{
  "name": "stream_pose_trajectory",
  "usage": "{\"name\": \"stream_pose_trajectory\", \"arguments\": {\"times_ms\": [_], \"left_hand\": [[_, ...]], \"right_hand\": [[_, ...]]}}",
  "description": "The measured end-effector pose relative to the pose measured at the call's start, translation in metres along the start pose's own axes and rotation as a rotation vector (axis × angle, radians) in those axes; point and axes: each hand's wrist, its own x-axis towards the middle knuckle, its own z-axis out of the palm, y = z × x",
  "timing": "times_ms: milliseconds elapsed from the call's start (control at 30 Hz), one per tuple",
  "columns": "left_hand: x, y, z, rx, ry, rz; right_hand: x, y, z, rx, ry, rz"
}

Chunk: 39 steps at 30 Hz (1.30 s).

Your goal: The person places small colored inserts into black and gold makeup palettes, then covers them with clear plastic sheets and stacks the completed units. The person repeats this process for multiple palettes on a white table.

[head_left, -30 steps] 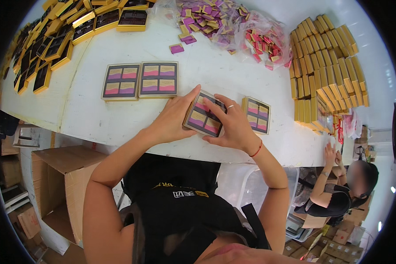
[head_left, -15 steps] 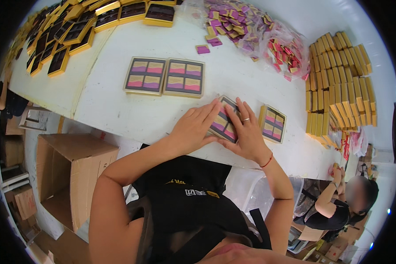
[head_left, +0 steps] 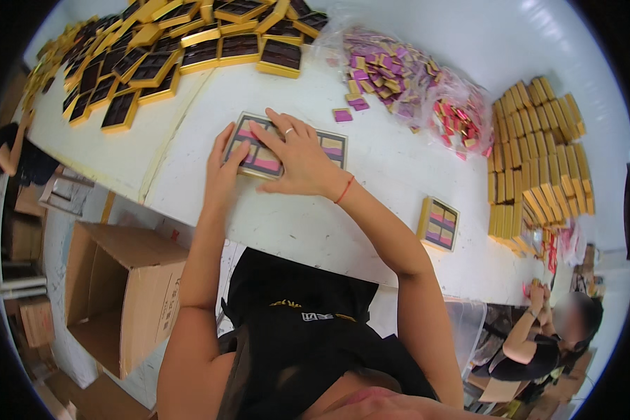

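A shallow gold-edged box (head_left: 264,159) with pink, purple and tan packets in dark compartments lies under both my hands on the white table. My left hand (head_left: 222,168) holds its left side, the thumb over the top and the fingers along the edge. My right hand (head_left: 297,155) spans its right part, fingers at the far side and thumb at the near edge. A second filled box (head_left: 333,145) sits right beside it, partly hidden by my right hand. Whether another box lies beneath the held one, I cannot tell. Further right is a single filled box (head_left: 439,222).
Dark-compartment gold trays (head_left: 203,52) are heaped at the far left. Purple packets (head_left: 381,66) and a bag of red packets (head_left: 460,115) lie at the back. Gold boxes (head_left: 535,157) are stacked right. An open carton (head_left: 129,280) stands below the table; a co-worker (head_left: 539,343) works at lower right.
Both hands have moved left with the box, from the table's middle to where the two filled boxes lay side by side. The left one of that pair is now covered or out of sight.
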Motion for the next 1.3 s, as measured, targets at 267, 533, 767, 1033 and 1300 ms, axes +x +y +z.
{"name": "stream_pose_trajectory", "arguments": {"times_ms": [267,533,767,1033,1300], "left_hand": [[-0.009,-0.001,0.003,-0.138,0.016,-0.084],[-0.007,-0.004,0.0,-0.283,-0.028,-0.103],[0.0,-0.018,-0.009,-0.39,-0.04,-0.037],[0.021,-0.005,-0.019,-0.136,-0.128,-0.346],[0.004,-0.015,0.023,-0.269,-0.33,-0.242]], "right_hand": [[-0.233,0.059,-0.151,-0.305,-0.337,0.649],[-0.23,0.05,-0.118,0.146,0.067,0.564],[-0.038,0.02,-0.029,-0.15,0.065,0.159],[-0.083,0.05,0.025,0.353,0.359,0.765],[-0.102,0.022,-0.01,1.02,0.667,0.759]]}}
